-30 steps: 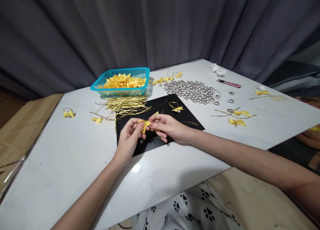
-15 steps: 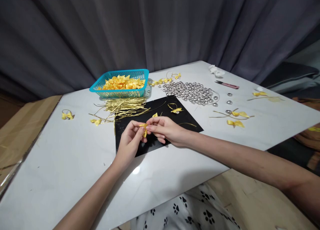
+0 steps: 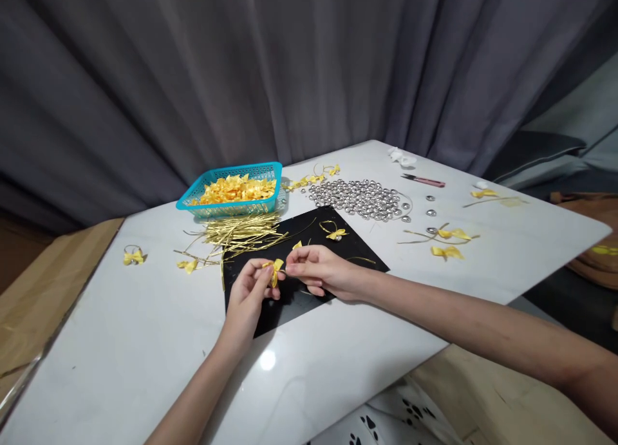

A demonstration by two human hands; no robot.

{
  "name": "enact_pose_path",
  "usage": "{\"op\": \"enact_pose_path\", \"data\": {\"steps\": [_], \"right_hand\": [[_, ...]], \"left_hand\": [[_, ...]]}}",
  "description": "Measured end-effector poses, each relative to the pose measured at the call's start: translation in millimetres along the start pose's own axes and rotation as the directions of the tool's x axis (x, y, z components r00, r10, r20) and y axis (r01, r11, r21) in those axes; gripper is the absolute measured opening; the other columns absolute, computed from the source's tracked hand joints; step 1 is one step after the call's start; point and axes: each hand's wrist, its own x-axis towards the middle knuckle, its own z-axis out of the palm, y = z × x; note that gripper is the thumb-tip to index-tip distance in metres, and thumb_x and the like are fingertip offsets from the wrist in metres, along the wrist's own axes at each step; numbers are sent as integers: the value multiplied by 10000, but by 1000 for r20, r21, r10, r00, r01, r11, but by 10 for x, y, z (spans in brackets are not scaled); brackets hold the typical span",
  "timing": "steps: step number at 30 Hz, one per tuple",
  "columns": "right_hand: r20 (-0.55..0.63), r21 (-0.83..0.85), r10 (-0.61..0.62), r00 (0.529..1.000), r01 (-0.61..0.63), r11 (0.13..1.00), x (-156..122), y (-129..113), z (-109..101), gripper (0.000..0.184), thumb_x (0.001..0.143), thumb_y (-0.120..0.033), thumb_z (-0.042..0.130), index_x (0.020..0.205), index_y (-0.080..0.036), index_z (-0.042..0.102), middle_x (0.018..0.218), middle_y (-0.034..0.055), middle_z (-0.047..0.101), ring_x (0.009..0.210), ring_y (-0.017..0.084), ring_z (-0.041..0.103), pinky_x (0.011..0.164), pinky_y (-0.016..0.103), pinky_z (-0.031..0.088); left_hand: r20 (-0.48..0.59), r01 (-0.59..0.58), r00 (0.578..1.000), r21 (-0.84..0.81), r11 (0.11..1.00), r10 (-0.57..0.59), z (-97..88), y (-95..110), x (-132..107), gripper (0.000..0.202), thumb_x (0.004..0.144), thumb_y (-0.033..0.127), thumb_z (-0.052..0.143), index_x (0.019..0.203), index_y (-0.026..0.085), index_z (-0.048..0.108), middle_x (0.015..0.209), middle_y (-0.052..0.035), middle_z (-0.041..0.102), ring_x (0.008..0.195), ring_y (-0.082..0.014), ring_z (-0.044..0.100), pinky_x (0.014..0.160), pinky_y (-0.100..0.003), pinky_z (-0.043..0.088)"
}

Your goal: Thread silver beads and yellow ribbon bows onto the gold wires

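My left hand (image 3: 250,292) pinches a small yellow ribbon bow (image 3: 277,268) between thumb and fingers, above the black sheet (image 3: 284,313). Just to its right, my right hand (image 3: 324,271) has thumb and forefinger closed on a thin twist tie that runs from the bow; most of the tie is hidden by the fingers. Behind the right hand, part of another yellow bow (image 3: 297,245) shows on the sheet. A finished-looking bow with a looped gold tie and a silver bead (image 3: 337,234) lies near the sheet's far corner.
A pile of gold twist ties (image 3: 244,229) lies before a teal basket (image 3: 226,208) of yellow bows. Silver beads (image 3: 357,198) are heaped behind the sheet. Pink-handled snippers (image 3: 429,182) and loose bows (image 3: 448,252) lie to the right; another bow (image 3: 133,257) is at the left.
My hands have drawn slightly apart; the bow stays in the left and shows more, with the thin tie now visible toward the right. The whole view has shifted a little.
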Motion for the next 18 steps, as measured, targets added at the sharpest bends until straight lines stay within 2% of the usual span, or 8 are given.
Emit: {"op": "enact_pose_path", "data": {"steps": [3,9,14,18], "right_hand": [[-56,3,-8,998,8,1000,-2,-17,-10,334,627,-283,773,787,-119,531,484,-92,408,357,1,281,313,115,325],[-36,-42,-4,999,3,999,14,33,1,339,686,-308,730,906,-97,581,702,-5,594,380,-9,338,328,129,358],[-65,-128,-53,996,45,991,22,52,-11,365,655,-357,746,833,-85,582,651,-3,600,362,1,391,314,128,337],[-13,-137,-39,999,36,990,12,27,14,355,694,-367,715,849,-104,535,634,-29,574,347,2,382,301,127,323]], "left_hand": [[6,-1,1000,6,1000,1,-10,5,3,409,658,450,724,831,141,519,678,0,605,529,-68,511,497,-182,442],[40,-33,999,30,999,31,-2,1,-20,418,663,459,720,840,141,516,648,9,596,541,-69,518,493,-172,435],[85,-49,995,48,998,45,-10,-15,-9,391,701,439,700,861,145,498,652,6,606,540,-67,524,510,-175,438],[107,-57,993,54,997,51,-20,-34,-9,370,727,433,680,866,148,490,659,11,604,550,-65,522,516,-170,443]]}}
